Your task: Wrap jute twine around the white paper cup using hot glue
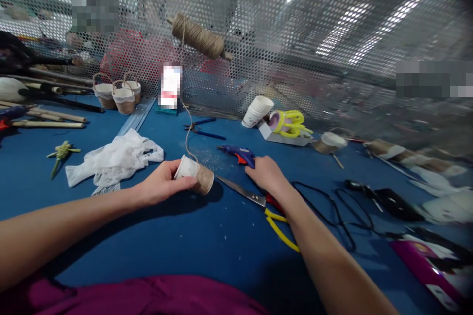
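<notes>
My left hand (162,184) is closed around a paper cup (187,168) tipped on its side. Brown twine (204,179) covers the lower part of the cup, and a loose strand (187,138) runs up from it to a large spool (197,35) on the mesh. My right hand (266,173) grips the handle of a blue hot glue gun (236,150), whose nozzle points left; some of its fingers are hidden. Under my right wrist lie scissors (244,192) with yellow handles, blades toward the cup. Blue-handled pliers (205,128) rest behind the cup.
White lace (118,160) and several twine-covered cups (123,100) with handles stand left. Stacked paper cups (257,110) and a box with yellow-handled scissors (288,125) are at the back. A black cable (332,202) loops at right. Perforated metal mesh (314,49) closes off the rear.
</notes>
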Action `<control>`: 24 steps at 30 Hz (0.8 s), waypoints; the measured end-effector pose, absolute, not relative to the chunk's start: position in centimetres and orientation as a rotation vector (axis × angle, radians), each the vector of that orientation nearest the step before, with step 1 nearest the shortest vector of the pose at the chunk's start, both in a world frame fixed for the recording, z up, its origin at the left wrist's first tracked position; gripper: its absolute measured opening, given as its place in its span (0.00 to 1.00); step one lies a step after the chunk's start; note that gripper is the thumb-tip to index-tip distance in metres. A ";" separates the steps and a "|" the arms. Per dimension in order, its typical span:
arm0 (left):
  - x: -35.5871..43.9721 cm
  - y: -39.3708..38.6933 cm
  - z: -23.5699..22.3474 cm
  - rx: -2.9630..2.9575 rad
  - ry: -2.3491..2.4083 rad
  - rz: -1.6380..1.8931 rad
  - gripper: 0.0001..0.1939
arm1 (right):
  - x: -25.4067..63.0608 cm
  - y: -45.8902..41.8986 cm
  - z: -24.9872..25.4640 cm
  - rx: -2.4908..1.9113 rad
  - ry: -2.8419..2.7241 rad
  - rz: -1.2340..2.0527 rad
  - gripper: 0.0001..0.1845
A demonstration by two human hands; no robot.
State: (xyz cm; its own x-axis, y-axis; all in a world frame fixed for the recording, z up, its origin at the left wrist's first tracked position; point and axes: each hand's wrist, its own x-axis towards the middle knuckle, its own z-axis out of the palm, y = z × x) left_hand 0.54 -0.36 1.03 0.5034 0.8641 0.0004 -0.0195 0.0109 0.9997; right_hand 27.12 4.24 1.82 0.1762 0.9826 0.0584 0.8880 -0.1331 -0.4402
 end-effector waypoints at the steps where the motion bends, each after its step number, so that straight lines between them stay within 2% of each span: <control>1: 0.6 -0.4 1.0 1.405 0.814 0.821 0.11 | 27.2 4.4 1.6 -2.102 -1.747 0.368 0.15; 4: 0.7 -0.6 1.0 1.425 0.861 0.830 0.11 | 26.7 4.4 1.6 -2.109 -1.654 0.430 0.16; 8: 0.7 -0.4 0.9 1.475 0.950 0.838 0.14 | 25.7 2.9 3.6 -1.946 -1.547 0.562 0.21; 14: 0.4 -0.2 0.5 1.523 0.967 0.806 0.14 | 23.9 -1.7 6.5 -1.648 -1.561 1.014 0.14; 24: 0.4 0.5 0.5 1.448 0.929 0.793 0.13 | 21.8 -5.1 6.6 -1.706 -1.802 0.971 0.10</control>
State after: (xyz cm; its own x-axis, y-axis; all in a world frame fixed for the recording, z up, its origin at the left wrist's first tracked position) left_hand 0.44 0.47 0.50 0.4522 0.8909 -0.0428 0.0971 -0.0015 0.9953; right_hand 21.78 -5.07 6.58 -0.1144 0.9849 -0.1299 0.6502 -0.0247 -0.7594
